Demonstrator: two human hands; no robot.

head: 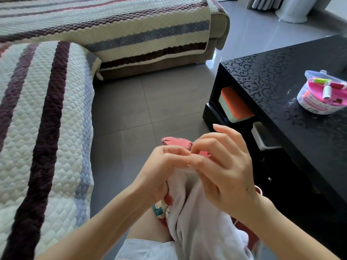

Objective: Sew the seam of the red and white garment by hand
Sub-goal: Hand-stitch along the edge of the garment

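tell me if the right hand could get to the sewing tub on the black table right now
Probably yes. The tub sits in the open on the table, on the side of the right hand, nothing between them. That hand pinches the garment, though, and would have to let go first.

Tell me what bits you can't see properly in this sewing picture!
All in the head view:
- Needle and thread: too small, or hidden where the left grip and right grip pinch the garment.
- Seam: covered by both grips' fingers.
- Garment's lower part: cut off by the bottom edge.
- Sewing kit tub on the black table: clipped by the right edge, label too small to read.
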